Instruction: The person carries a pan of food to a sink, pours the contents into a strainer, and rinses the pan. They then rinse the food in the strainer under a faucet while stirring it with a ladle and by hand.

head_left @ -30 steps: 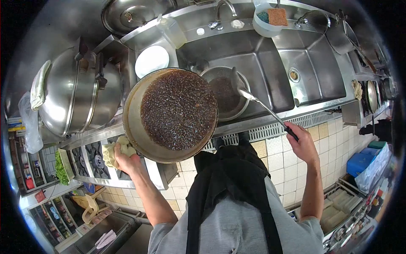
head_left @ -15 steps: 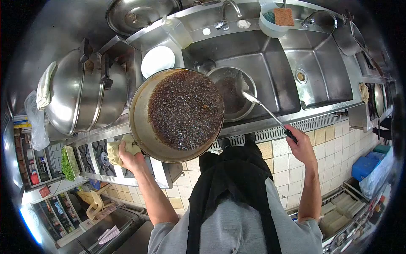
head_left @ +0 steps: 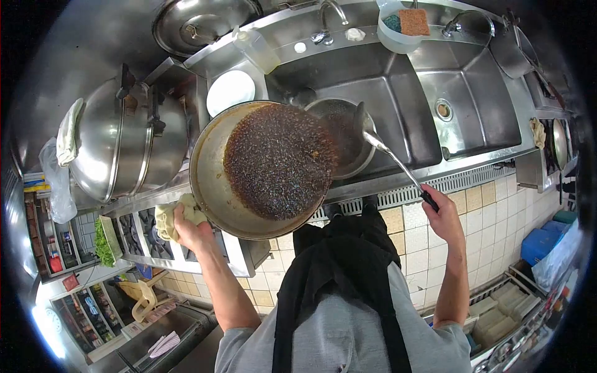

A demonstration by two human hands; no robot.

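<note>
My left hand [head_left: 194, 232] is closed around a folded pale cloth [head_left: 169, 219] at the near-left rim of a large, deep round pan [head_left: 208, 174]; whatever part of the pan is under the cloth is hidden. The pan is tilted to the right, its dark brown, bubbly liquid [head_left: 280, 165] pooled against that side. Its right edge overlaps a round metal vessel [head_left: 364, 165] in the sink, with dark liquid inside. In my right hand [head_left: 445, 214] is the black handle of a metal ladle [head_left: 398, 161]. The ladle's bowl is over the vessel's right rim.
Behind the vessel is a double steel sink [head_left: 398, 112] with a tap [head_left: 326, 31]. A white plate [head_left: 230, 92] and a soap bottle [head_left: 258, 53] stand behind the pan. To the left are gas burners [head_left: 152, 233] and a large domed steel pot [head_left: 102, 155].
The liquid has run farther right toward the pan's edge as the pan tips more. The ladle's bowl has turned and shifted slightly right.
</note>
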